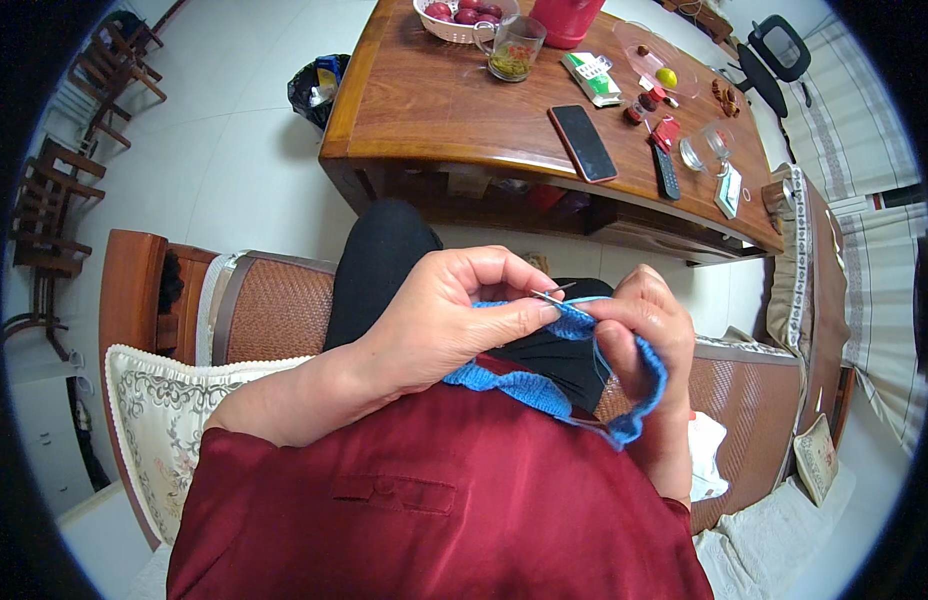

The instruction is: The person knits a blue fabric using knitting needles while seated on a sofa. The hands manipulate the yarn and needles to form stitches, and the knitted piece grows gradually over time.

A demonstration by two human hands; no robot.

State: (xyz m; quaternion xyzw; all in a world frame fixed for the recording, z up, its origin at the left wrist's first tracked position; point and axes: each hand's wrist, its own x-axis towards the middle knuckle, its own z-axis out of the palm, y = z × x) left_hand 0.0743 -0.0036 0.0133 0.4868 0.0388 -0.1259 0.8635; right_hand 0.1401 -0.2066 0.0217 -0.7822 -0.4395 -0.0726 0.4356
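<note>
My left hand (471, 307) pinches a thin metal knitting needle (546, 298) and the edge of blue knitting between thumb and forefinger. Close on its right, my right hand (651, 330) holds the other side of the work, its fingertips by the crossing needle tips. The narrow blue knitted strip (509, 384) curves from the hands down across my lap and up around the right hand. A strand of blue yarn (600, 360) hangs beside the right fingers. Part of the needles is hidden by the fingers.
Beyond my knees stands a wooden table (434, 112) with a smartphone (582, 142), a glass mug (516, 49), a remote control (665, 171) and a basket of fruit (464, 30). A lined bin (318, 90) stands left of it. A white plastic bag (708, 457) lies on the seat at right.
</note>
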